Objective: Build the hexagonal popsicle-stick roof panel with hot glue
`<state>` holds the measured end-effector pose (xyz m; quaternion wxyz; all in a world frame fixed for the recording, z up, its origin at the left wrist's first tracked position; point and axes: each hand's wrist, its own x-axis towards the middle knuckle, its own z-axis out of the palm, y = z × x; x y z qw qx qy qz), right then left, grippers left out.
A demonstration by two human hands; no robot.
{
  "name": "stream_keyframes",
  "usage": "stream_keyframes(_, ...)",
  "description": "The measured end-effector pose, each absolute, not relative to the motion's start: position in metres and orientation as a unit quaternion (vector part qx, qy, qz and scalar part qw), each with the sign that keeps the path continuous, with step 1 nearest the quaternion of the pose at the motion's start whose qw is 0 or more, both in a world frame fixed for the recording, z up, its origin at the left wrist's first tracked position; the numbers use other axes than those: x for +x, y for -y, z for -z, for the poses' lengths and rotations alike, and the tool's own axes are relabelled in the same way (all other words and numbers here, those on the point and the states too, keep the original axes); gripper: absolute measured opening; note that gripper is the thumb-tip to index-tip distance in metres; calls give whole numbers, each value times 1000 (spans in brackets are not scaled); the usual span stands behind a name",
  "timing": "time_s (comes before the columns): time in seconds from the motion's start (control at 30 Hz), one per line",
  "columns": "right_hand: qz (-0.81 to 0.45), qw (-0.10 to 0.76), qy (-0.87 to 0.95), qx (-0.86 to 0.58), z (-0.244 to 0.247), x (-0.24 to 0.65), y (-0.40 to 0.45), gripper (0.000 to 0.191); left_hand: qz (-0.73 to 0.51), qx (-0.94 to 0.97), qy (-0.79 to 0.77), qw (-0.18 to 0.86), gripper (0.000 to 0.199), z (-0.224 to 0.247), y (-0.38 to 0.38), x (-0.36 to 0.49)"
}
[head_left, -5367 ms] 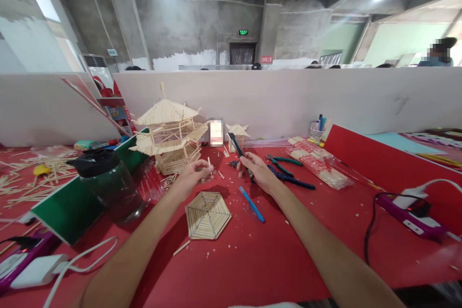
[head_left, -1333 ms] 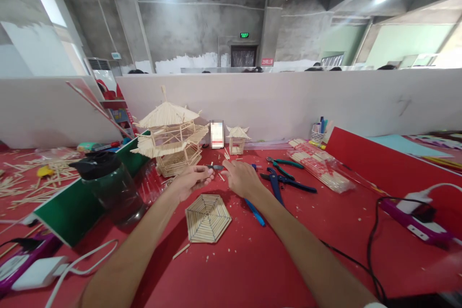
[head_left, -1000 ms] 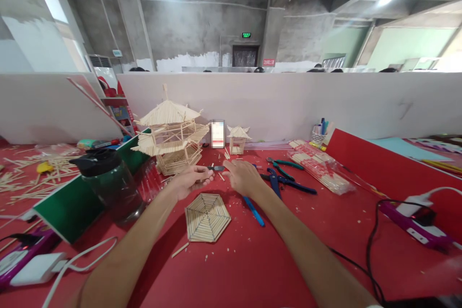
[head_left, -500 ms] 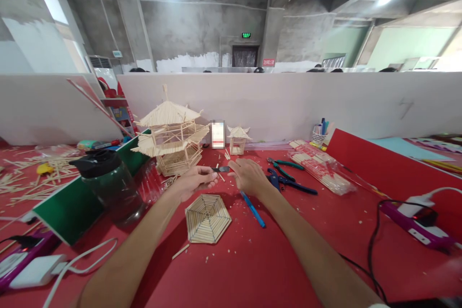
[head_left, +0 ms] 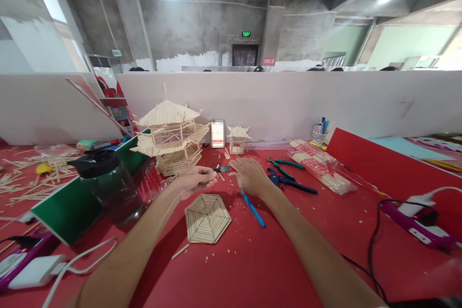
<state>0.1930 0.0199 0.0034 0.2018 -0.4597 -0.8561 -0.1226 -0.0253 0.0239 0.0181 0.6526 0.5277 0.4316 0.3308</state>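
Observation:
My left hand [head_left: 197,180] is closed on the dark end of a small flat blade [head_left: 223,169], which points right. Close to the blade's tip is my right hand [head_left: 249,173], fingers bent low over the red table; whatever its fingertips hold is too small to make out. Nearer me lies a hexagonal panel of wooden sticks [head_left: 208,219] with dark lines across it. A blue pen [head_left: 253,209] rests right of the panel, below my right hand. Behind my hands stand a large stick pavilion [head_left: 169,139] and a small one [head_left: 238,140].
Green-handled pliers [head_left: 285,166] and a blue cutter [head_left: 292,183] lie right of my right hand. Farther right are bagged sticks [head_left: 321,166] and a red divider [head_left: 390,178]. A dark bottle [head_left: 110,190] stands left beside a green divider [head_left: 68,209].
The fingers of my right hand have shifted slightly over the table. The blade remains in my left hand, almost unmoved.

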Motion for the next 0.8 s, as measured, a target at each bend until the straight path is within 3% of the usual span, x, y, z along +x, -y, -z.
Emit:
stream_keyframes(0.17, 20, 164, 741, -651, -10, 245, -36, 30, -260, 586, -392, 659, 25, -33, -4, -25)
stream_keyframes(0.23, 19, 227, 698, -679, -14, 270, -39, 32, -273, 607, -403, 628, 27, -36, 3, -23)
stream_keyframes(0.3, 30, 315, 708, -632, -18, 280, -36, 35, -285, 611, -418, 609, 30, -35, 4, -20)
stream_keyframes(0.37, -8, 325, 772, -547, -20, 273, -28, 33, -298, 605, -422, 606, 33, -29, 2, -16)
stream_keyframes(0.5, -55, 256, 872, -412, -18, 235, -12, 23, -321, 590, -419, 612, 37, -15, -4, -11)
stream_keyframes(0.8, -13, 182, 899, -397, -10, 215, -7, 16, -343, 591, -422, 596, 38, -16, -3, -6)
